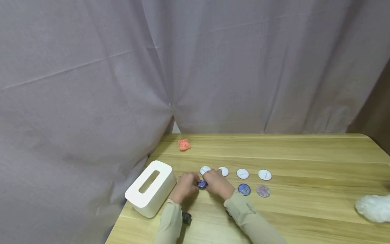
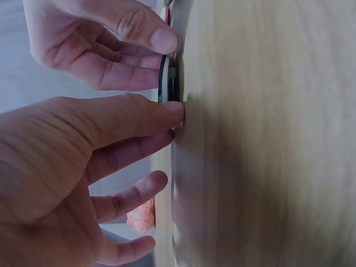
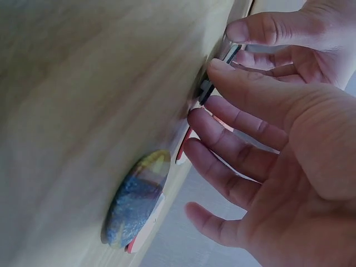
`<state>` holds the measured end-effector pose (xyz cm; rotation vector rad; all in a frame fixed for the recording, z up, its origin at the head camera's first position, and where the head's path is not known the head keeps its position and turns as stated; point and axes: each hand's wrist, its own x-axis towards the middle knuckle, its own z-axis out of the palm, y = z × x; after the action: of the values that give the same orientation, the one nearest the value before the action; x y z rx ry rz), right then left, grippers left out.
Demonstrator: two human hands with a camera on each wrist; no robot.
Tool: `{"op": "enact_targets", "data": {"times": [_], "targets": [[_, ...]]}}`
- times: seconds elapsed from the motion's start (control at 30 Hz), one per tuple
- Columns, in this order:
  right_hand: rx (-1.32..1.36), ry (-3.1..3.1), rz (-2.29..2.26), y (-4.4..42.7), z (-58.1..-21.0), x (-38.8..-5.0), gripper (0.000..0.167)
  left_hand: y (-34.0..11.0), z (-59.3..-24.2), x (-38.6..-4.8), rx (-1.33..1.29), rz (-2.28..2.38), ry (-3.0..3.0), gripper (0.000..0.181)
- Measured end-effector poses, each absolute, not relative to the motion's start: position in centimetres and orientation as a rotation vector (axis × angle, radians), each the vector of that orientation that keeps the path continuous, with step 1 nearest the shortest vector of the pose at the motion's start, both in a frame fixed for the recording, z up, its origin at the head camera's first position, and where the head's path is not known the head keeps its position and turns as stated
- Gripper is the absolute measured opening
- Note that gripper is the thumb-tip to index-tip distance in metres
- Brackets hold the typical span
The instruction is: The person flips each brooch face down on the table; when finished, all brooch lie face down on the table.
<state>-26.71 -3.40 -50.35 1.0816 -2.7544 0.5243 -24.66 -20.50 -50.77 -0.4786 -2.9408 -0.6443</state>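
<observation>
Both hands meet over a small round disc (image 1: pixel 202 184) with a dark blue patterned face, low above the wooden table. My left hand (image 1: pixel 186 186) pinches its left edge between thumb and index finger, the other fingers spread loosely. From the other side my right hand (image 1: pixel 219 184) grips the opposite edge with thumb and fingers. Edge-on in the left wrist view, the disc (image 2: pixel 167 79) has a dark rim and a pale side. To the right of the right hand lie a blue patterned disc (image 1: pixel 244 189) and a pinkish marbled disc (image 1: pixel 263 190).
White round discs (image 1: pixel 242 174) with small print form a row behind the hands, two of them partly behind the right hand. A white tissue box (image 1: pixel 149 184) stands at left. Orange stringy material (image 1: pixel 183 144) lies at the back, a white plastic bundle (image 1: pixel 374 208) at far right.
</observation>
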Motion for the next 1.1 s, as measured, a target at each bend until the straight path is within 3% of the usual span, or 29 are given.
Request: {"op": "enact_targets", "data": {"times": [0.37, 0.77, 1.1], "targets": [[1.133, -2.727, 0.564, -3.08, -50.2, -27.19, 0.03, -20.69, -50.63, -24.91, -0.494, -0.683, -2.904, 0.015], [1.199, -2.649, 0.72, -2.8, -49.9, -27.19, 0.021, -21.13, -51.15, -25.37, -0.527, -0.683, -2.774, 0.014], [1.191, -2.625, 0.754, -2.64, -49.87, -27.43, 0.025, -20.63, -50.33, -25.13, -0.443, -0.738, -2.796, 0.014]]}}
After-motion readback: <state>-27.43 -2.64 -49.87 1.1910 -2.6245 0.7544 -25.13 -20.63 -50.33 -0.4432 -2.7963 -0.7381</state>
